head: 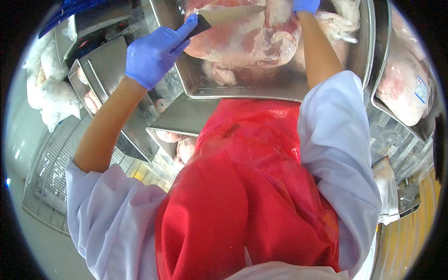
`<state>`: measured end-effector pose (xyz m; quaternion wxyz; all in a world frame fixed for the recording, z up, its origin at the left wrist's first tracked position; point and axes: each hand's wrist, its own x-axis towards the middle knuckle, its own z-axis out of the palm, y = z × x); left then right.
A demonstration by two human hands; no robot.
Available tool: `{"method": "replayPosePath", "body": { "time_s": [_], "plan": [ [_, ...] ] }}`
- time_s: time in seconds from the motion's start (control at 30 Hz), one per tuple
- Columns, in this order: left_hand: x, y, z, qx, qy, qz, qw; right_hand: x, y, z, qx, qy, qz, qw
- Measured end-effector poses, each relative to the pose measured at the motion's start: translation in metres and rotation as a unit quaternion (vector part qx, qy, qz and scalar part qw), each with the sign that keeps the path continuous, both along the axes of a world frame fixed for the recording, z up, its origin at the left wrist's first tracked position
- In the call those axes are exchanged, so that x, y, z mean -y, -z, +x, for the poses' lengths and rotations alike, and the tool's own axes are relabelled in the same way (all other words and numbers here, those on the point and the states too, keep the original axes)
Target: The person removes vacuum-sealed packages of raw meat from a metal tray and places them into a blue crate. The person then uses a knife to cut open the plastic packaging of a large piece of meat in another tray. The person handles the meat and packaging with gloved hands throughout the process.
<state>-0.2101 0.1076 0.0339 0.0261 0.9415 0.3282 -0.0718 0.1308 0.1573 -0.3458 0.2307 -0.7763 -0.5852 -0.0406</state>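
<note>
My left hand (154, 52), in a blue glove, grips the dark handle (200, 26) of a broad-bladed knife. Its forefinger lies along the handle, and the blade (232, 16) extends rightward across a large raw cut of meat (241, 45). Pale fat and a knobbly joint show on this meat. A steel tray (252, 97) in front of me holds it, together with a smaller meat piece (224, 75) near the wall. The top edge of the view cuts off my right hand (306, 5), also gloved in blue, beside the meat's upper right. Whether its fingers grip anything is hidden.
Plastic-wrapped meat (341, 29) lies at the tray's right side. Another steel tray (402, 126) at right holds a large labelled piece (402, 91). Lower left, meat (185, 148) sits in a steel container (178, 115). White plastic bags (56, 94) hang far left. My red apron (245, 175) meets the tray's edge.
</note>
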Motion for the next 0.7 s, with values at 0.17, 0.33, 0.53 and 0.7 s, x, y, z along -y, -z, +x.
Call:
{"method": "replayPosePath", "body": {
  "time_s": [0.17,0.33,0.53,0.7],
  "plan": [
    [-0.002,0.013,-0.012,-0.046,0.006,0.023,0.999,0.000,-0.017,0.002,0.041,0.069,-0.160,0.984],
    [-0.002,0.031,-0.026,-0.017,-0.003,0.013,1.000,0.008,-0.022,0.005,0.048,0.135,-0.255,0.956],
    [-0.001,0.035,-0.031,-0.079,-0.021,0.000,0.997,0.011,-0.039,0.008,0.023,0.107,-0.280,0.954],
    [0.004,-0.016,0.013,-0.059,-0.006,-0.034,0.998,0.022,-0.006,0.046,-0.046,0.122,-0.214,0.968]
  ]
}}
